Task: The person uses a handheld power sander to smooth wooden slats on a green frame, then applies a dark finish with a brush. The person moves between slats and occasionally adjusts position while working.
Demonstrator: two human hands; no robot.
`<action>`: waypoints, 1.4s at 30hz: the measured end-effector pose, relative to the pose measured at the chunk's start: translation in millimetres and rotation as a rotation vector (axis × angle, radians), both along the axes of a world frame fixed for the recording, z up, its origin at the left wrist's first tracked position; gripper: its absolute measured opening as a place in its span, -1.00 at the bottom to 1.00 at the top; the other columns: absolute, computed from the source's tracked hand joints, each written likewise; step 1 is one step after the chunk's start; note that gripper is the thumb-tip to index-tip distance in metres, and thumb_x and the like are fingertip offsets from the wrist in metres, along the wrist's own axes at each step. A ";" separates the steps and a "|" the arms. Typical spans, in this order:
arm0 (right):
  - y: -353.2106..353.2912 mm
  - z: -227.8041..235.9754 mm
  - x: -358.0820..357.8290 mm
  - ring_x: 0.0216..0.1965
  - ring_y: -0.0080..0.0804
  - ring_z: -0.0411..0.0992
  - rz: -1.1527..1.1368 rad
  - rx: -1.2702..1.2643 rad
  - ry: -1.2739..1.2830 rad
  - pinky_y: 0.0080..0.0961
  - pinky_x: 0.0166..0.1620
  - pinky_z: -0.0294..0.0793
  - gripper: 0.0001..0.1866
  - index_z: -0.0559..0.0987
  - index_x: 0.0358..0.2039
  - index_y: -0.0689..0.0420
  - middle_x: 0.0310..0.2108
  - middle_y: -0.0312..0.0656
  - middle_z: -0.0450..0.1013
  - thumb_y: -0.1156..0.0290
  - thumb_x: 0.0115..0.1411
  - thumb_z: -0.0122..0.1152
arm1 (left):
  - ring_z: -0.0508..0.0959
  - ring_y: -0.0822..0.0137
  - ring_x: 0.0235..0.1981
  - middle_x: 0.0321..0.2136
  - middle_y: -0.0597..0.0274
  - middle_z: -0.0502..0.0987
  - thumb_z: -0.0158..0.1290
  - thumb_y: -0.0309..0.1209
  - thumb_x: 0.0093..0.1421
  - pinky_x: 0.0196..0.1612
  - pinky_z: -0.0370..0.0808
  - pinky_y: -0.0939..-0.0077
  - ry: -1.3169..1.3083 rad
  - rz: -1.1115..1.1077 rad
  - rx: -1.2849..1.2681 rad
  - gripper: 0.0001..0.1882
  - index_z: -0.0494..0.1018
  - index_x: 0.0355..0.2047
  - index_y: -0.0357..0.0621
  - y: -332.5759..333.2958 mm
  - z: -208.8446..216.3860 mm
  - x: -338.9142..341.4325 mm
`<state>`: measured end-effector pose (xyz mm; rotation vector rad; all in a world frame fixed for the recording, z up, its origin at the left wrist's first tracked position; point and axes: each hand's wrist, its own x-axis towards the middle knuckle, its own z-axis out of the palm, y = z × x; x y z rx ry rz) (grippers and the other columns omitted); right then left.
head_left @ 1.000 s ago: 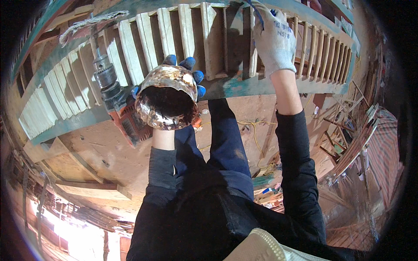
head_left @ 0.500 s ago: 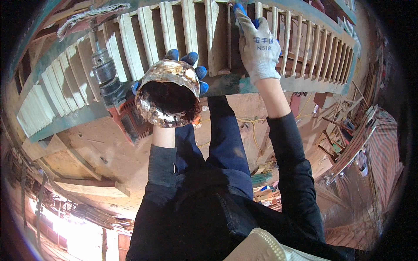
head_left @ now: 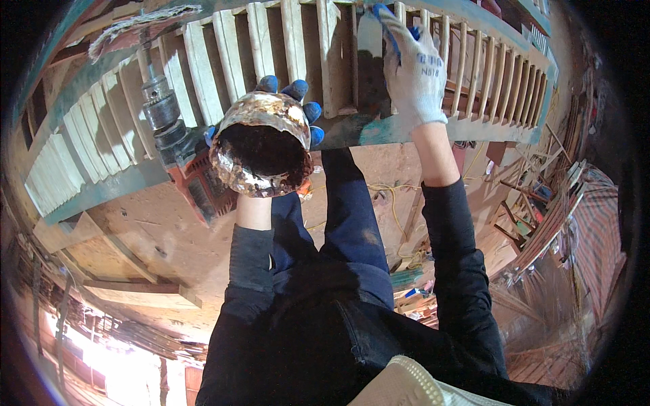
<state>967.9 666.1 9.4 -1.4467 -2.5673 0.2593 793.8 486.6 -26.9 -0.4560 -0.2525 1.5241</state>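
Note:
My left hand, in a blue-tipped glove, is wrapped round a round pot crusted with brown and white residue. Its dark hollow mouth tilts toward me. My right hand, in a white glove with blue fingertips, reaches over the slatted wooden frame. Its fingers are bent together at the far rail, beside a solid dark panel between the slats. Whatever they pinch, if anything, is too small or hidden to make out.
An orange and black power drill leans against the frame left of the pot. A ragged cloth lies at the far left. Below are a yellow cable, wooden boards and piled wood scraps on the right.
My right hand has shifted slightly right and toward me, its fingertips staying near the far rail. The left hand and pot have hardly moved.

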 end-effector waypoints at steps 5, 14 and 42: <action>-8.2 10.6 -11.0 -0.26 0.00 0.48 0.003 -0.061 -0.093 -0.20 -0.25 0.50 -0.49 0.50 0.03 -0.24 -0.23 -0.04 0.42 0.54 0.06 0.14 | 0.16 -0.30 0.24 0.27 -0.16 0.10 0.24 -0.14 0.04 0.19 0.20 -0.37 0.023 -0.007 -0.019 -0.23 0.23 0.22 -0.08 1.7 6.4 -0.3; -0.7 5.6 26.2 -0.33 -0.48 0.46 -0.257 -0.314 0.639 -0.62 -0.21 0.42 -0.64 0.49 0.08 0.09 -0.35 -0.30 0.48 0.36 0.29 0.07 | 0.08 -0.37 0.26 0.28 -0.27 0.03 0.37 -0.04 -0.12 0.20 0.13 -0.42 0.015 0.005 -0.032 0.02 0.13 0.27 -0.12 -2.2 -1.6 -0.7; -30.5 -4.4 -29.7 -0.44 0.01 0.52 -0.361 -0.066 -0.044 -0.14 -0.41 0.54 -0.43 0.33 0.18 -0.30 -0.14 0.05 0.35 0.40 0.15 0.09 | 0.28 -0.15 0.18 0.24 -0.01 0.23 0.06 -0.23 0.21 0.14 0.28 -0.22 0.082 -0.107 0.005 -0.52 0.37 0.16 0.14 6.0 -5.8 -5.9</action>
